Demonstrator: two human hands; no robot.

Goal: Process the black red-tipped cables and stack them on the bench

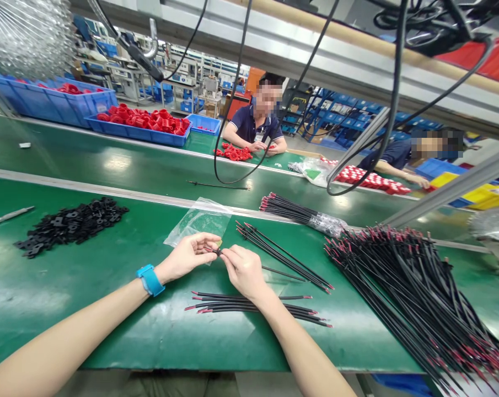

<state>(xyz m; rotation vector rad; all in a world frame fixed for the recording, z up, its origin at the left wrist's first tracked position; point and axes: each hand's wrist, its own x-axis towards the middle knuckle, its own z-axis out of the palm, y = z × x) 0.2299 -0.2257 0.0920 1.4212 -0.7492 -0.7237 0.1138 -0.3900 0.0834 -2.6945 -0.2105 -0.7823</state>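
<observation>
My left hand (pixel 191 255), with a blue band at the wrist, pinches a small dark piece at the red-tipped end of a black cable. Close against it, my right hand (pixel 244 269) grips the same black cable (pixel 284 273), whose far part sticks out to the right. Several black cables with red ends (pixel 216 304) lie below my hands, partly under the right wrist. Another group of cables (pixel 286 255) lies to the upper right. A clear plastic bag (pixel 202 220) is behind my left hand. Black clips (pixel 78 223) are piled at the left.
A large cable heap (pixel 406 286) covers the right side, near a wrapped bundle (pixel 290 209). Black cords (pixel 237 99) hang from the overhead frame. Across the line, a person (pixel 253 124) handles red parts beside blue trays (pixel 141 135); another person (pixel 393 154) leans at the right.
</observation>
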